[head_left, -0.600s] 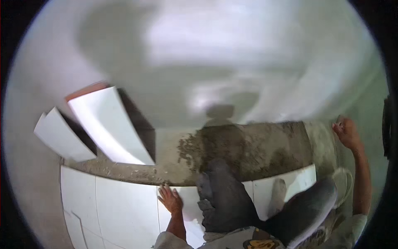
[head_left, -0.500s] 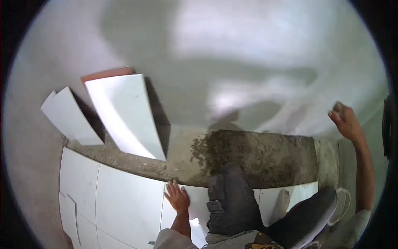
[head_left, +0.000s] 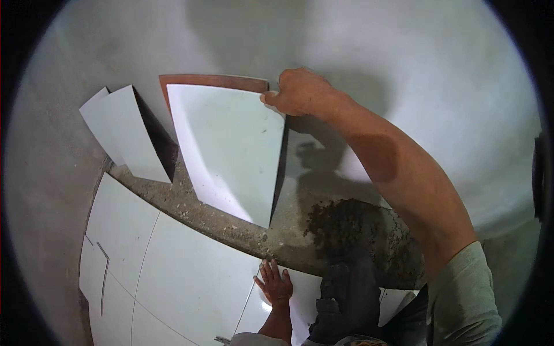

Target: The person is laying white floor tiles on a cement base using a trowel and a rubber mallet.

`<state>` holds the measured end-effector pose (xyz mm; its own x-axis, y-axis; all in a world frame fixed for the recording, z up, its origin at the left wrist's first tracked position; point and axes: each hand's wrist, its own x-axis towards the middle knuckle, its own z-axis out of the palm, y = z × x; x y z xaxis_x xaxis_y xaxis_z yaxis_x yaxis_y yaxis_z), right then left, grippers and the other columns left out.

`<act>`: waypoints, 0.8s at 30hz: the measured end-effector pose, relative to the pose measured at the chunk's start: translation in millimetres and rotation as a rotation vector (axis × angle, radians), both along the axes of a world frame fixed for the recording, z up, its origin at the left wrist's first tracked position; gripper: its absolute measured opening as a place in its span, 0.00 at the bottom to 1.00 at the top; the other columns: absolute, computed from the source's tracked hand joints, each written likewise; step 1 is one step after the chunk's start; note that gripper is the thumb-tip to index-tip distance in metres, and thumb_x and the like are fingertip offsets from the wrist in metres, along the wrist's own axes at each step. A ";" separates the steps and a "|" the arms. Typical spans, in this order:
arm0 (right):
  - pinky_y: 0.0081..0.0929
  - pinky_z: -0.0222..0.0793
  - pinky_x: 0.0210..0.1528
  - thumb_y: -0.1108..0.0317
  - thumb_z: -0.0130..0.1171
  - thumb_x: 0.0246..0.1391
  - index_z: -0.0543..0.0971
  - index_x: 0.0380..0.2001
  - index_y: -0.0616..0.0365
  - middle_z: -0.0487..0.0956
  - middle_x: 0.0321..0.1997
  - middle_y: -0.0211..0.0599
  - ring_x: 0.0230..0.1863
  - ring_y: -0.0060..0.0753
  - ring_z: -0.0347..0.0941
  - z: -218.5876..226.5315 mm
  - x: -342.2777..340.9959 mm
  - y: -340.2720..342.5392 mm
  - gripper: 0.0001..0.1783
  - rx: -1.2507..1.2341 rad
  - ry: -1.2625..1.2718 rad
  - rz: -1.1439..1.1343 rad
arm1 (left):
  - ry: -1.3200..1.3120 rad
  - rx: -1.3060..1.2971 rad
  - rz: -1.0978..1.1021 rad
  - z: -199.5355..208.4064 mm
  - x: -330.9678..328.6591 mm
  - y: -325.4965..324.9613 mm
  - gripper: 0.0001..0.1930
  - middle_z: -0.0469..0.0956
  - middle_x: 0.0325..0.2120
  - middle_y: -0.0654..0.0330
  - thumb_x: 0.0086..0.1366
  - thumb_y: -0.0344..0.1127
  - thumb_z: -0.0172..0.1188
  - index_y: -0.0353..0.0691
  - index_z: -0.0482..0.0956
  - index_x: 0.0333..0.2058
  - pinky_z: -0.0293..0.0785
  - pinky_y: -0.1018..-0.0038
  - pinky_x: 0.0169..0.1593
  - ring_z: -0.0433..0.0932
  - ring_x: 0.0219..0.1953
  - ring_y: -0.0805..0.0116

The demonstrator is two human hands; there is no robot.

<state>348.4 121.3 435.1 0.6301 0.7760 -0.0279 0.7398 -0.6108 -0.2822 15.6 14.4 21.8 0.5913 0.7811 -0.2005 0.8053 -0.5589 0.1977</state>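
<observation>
My right hand (head_left: 300, 93) has hold of the upper right corner of a white tile (head_left: 228, 150) that leans against the wall. Its thumb lies on the tile's face, while the other fingers are partly hidden behind the edge. Behind that tile, a reddish-brown tile back (head_left: 216, 81) shows along the top and left. My left hand (head_left: 277, 285) rests flat with fingers spread on the white floor tiles (head_left: 190, 259), near their far edge.
Two smaller white tile pieces (head_left: 130, 135) lean on the wall at the left. Bare rough floor with crumbs (head_left: 213, 225) runs between wall and laid tiles, with a dark damp patch (head_left: 358, 225) to the right. A thin bent strip (head_left: 105, 271) lies on the tiles.
My right hand has come from the far right to grip the leaning tile's corner. The view has swung left. My left hand stays flat on the floor tiles.
</observation>
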 end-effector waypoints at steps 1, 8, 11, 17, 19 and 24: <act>0.42 0.69 0.44 0.50 0.53 0.52 0.77 0.37 0.69 0.78 0.38 0.53 0.41 0.52 0.74 -3.3 -2.1 5.7 0.27 -0.036 0.014 0.015 | 0.004 -0.004 0.000 -1.6 -1.8 1.2 0.30 0.44 0.66 0.60 0.65 0.53 0.40 0.49 0.52 0.63 0.30 0.48 0.65 0.41 0.68 0.63; 0.42 0.70 0.46 0.57 0.56 0.52 0.79 0.38 0.63 0.78 0.38 0.47 0.41 0.45 0.75 -33.6 -4.5 10.0 0.19 0.061 0.037 0.038 | 0.000 -0.090 0.021 4.6 -2.2 4.5 0.29 0.43 0.66 0.61 0.65 0.52 0.41 0.51 0.53 0.63 0.28 0.47 0.65 0.39 0.68 0.63; 0.41 0.70 0.45 0.57 0.56 0.52 0.78 0.39 0.63 0.78 0.38 0.49 0.41 0.45 0.75 -22.2 -22.3 7.7 0.20 0.129 0.202 0.120 | 0.014 -0.067 0.020 3.7 -4.1 10.4 0.29 0.43 0.66 0.62 0.65 0.52 0.42 0.51 0.54 0.63 0.29 0.47 0.65 0.38 0.68 0.62; 0.41 0.67 0.45 0.55 0.55 0.49 0.78 0.39 0.67 0.78 0.38 0.51 0.40 0.47 0.75 10.8 -62.8 65.8 0.24 -0.164 0.164 0.396 | 0.055 -0.104 0.007 3.4 3.9 5.6 0.29 0.41 0.66 0.60 0.65 0.51 0.40 0.52 0.52 0.63 0.29 0.48 0.65 0.38 0.68 0.61; 0.40 0.67 0.45 0.58 0.54 0.47 0.80 0.35 0.67 0.79 0.37 0.52 0.39 0.48 0.75 7.7 -71.3 89.4 0.21 -0.137 0.122 0.497 | 0.060 -0.082 0.000 1.0 0.2 5.7 0.29 0.42 0.66 0.60 0.65 0.52 0.40 0.52 0.53 0.63 0.29 0.48 0.65 0.38 0.68 0.61; 0.40 0.68 0.41 0.62 0.50 0.46 0.80 0.33 0.69 0.78 0.36 0.56 0.38 0.49 0.75 -5.3 -79.0 115.4 0.19 -0.222 -0.011 0.611 | 0.039 -0.082 0.044 7.5 -6.5 7.1 0.28 0.43 0.66 0.62 0.65 0.52 0.41 0.54 0.53 0.63 0.29 0.48 0.65 0.39 0.68 0.63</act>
<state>269.4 236.7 429.8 0.0782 0.9711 -0.2253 0.9745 -0.1222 -0.1883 9.1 21.5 29.3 0.5471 0.7865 -0.2865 0.8369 -0.5058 0.2093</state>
